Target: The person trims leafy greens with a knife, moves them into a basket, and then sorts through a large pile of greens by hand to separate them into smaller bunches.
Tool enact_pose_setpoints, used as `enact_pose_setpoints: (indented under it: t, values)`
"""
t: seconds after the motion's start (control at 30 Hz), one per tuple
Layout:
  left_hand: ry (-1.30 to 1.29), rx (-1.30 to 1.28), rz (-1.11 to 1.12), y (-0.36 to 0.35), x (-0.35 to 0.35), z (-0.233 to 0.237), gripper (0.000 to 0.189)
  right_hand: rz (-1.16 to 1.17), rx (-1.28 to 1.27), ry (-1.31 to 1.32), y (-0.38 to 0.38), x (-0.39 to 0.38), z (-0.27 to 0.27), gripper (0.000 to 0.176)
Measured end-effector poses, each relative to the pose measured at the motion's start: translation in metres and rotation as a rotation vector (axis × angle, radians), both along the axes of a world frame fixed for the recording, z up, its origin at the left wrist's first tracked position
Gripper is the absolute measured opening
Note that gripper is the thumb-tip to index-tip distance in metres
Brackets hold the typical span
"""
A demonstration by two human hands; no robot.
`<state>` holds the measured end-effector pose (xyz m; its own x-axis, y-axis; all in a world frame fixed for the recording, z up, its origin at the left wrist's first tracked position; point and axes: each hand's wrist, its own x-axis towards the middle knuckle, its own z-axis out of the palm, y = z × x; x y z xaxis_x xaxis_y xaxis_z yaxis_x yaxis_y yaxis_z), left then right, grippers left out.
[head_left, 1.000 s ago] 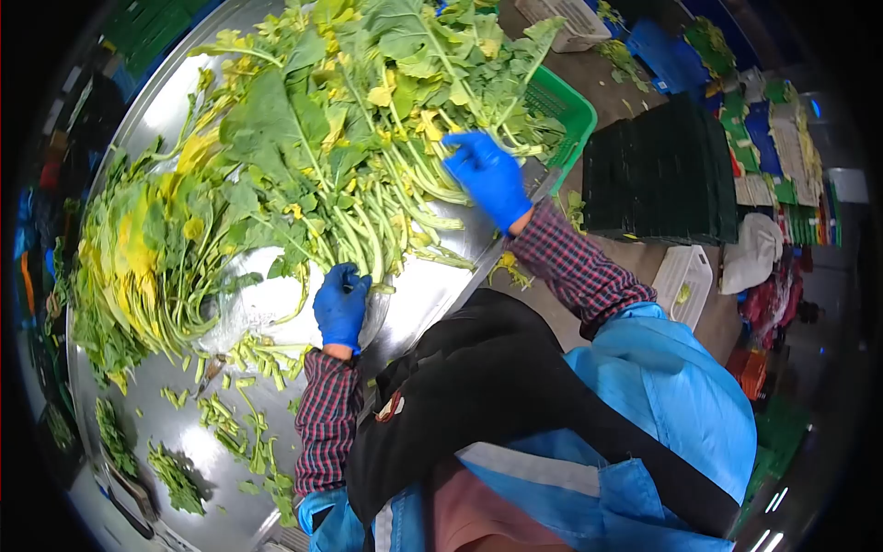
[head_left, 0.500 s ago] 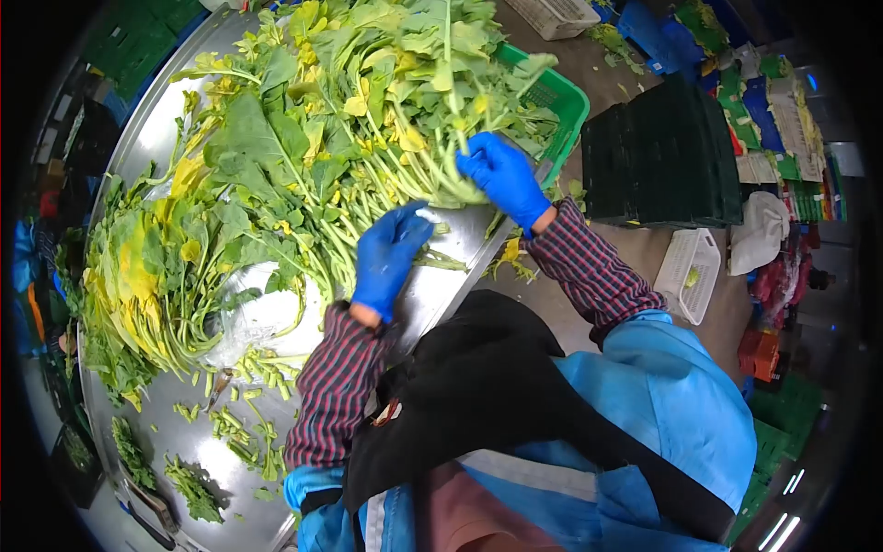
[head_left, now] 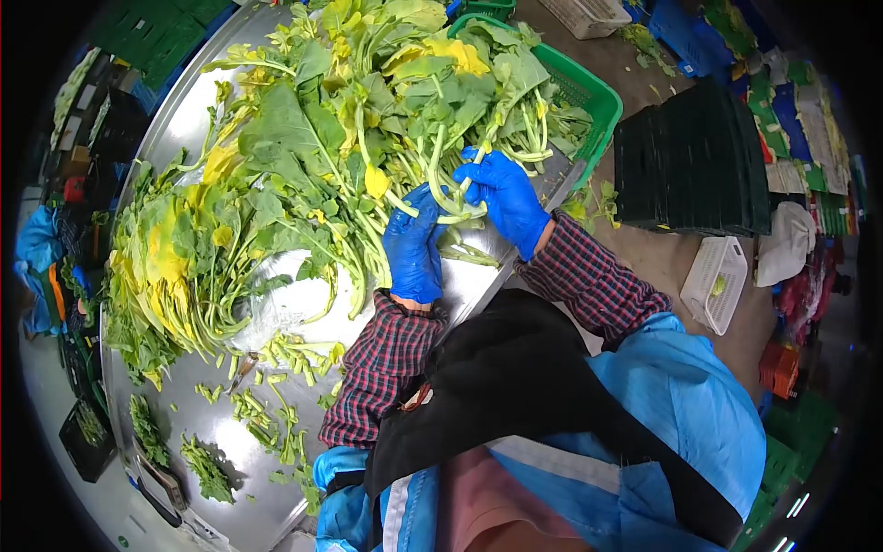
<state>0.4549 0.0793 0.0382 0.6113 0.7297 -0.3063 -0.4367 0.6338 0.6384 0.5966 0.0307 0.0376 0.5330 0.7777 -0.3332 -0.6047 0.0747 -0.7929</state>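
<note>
A large heap of leafy greens (head_left: 285, 138), with green and yellow leaves, covers much of the metal table (head_left: 198, 414). Near the table's right edge, my left hand (head_left: 414, 248), in a blue glove, is closed on pale green stems. Beside it my right hand (head_left: 506, 198), also blue-gloved, has its fingers pinched round the stems (head_left: 440, 175) of the same greens. Cut stem pieces (head_left: 258, 419) lie on the metal below the heap, near a knife (head_left: 243, 371).
Behind my right hand stands a green basket (head_left: 602, 101) with greens in it. Dark stacked crates (head_left: 690, 156) and a white basket (head_left: 716, 283) are on the floor at the right. Small leafy bunches (head_left: 207, 469) lie at the table's lower left.
My left hand has risen and closed on stems beside my right hand. The stems between the hands now curve downward. The whole view has shifted a little.
</note>
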Motion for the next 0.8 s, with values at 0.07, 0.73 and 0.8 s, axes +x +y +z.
enact_pose_setpoints:
  t: [0.07, 0.73, 0.8]
  values:
    - [-0.038, -0.03, 0.024, 0.0, -0.001, -0.005, 0.039, -0.012, 0.014, 0.062, 0.0, 0.001, -0.002, 0.026]
    - [0.218, 0.148, 0.153, -0.014, -0.042, 0.027, 0.048, 0.12, 0.041, 0.008, 0.01, -0.018, -0.004, 0.022]
    - [0.236, 0.15, 0.116, -0.011, -0.046, 0.026, 0.052, 0.132, 0.054, -0.01, 0.011, -0.02, 0.002, 0.023]
